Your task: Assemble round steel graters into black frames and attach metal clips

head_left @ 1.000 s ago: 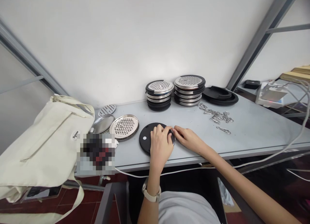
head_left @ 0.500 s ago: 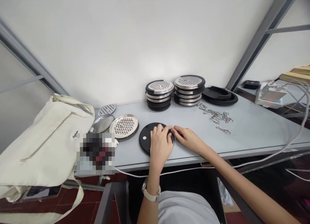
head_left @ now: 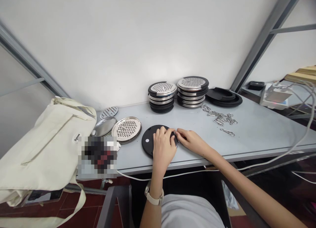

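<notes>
A round black plastic disc [head_left: 148, 145] with a white dot lies flat near the table's front edge. My left hand [head_left: 163, 146] rests over its right half, fingers bent and holding it down. At the disc's right rim my right hand [head_left: 189, 139] is closed in a pinch, its fingertips almost meeting those of the left. A bit of shiny metal shows there; most of it is hidden by the fingers. To the left of the disc lies a round metal grater plate [head_left: 126, 129]. Loose metal snap hooks [head_left: 220, 117] are scattered to the right, with one single hook [head_left: 227, 132] nearer me.
Two stacks of grater plates and black rings, a left stack [head_left: 161, 98] and a right stack [head_left: 192, 92], stand by the wall. Black round trays [head_left: 223, 98] lie beside them. A cream bag [head_left: 46, 145] covers the left end. A white cable [head_left: 197, 171] runs along the front edge.
</notes>
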`<state>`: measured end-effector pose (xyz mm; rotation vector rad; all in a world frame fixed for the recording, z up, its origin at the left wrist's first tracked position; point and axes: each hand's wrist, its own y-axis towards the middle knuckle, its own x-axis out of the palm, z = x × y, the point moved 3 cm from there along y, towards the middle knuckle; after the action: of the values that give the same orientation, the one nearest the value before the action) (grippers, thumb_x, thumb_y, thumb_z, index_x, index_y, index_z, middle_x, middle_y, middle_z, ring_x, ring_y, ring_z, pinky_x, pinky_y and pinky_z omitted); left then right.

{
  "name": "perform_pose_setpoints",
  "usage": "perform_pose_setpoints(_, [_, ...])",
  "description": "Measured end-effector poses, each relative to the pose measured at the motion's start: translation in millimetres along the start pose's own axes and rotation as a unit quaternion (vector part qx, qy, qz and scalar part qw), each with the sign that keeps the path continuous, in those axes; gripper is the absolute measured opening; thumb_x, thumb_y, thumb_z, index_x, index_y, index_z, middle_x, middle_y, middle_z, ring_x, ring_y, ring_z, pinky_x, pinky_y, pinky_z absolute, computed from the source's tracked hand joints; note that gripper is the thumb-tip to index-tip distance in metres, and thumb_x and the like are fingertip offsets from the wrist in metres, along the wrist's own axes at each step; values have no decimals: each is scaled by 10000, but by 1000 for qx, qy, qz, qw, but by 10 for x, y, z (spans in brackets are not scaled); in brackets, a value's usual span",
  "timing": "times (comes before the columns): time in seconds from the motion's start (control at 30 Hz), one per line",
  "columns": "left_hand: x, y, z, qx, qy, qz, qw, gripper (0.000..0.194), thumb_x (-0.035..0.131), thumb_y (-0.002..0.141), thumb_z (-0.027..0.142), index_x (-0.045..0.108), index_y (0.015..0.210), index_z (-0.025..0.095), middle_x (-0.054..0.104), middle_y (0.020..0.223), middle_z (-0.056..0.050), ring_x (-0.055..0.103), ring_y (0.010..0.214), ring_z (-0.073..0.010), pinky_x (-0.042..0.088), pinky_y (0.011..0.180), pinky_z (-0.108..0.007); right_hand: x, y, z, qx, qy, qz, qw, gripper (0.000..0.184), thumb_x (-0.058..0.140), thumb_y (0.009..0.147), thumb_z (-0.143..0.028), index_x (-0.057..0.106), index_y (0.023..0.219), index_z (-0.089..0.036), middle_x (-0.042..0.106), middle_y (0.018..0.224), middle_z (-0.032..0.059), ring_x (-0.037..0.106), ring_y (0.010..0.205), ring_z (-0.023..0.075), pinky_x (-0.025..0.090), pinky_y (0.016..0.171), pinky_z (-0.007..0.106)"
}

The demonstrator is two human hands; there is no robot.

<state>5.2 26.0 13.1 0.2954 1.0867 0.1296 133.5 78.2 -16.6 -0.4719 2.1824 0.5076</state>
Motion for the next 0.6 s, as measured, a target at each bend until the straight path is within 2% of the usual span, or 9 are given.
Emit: perform_pose_setpoints(0.6, [0,-1,-3,0,5,-4,1000,244,427,918,198,574,1097,275,532,1009,-40,478,997,-209,361,873,-349,9,-13,17,-5,11,5,1000,268,348,943,-332,500,759,-209,538,607,-15,476,530,127,328,548,229])
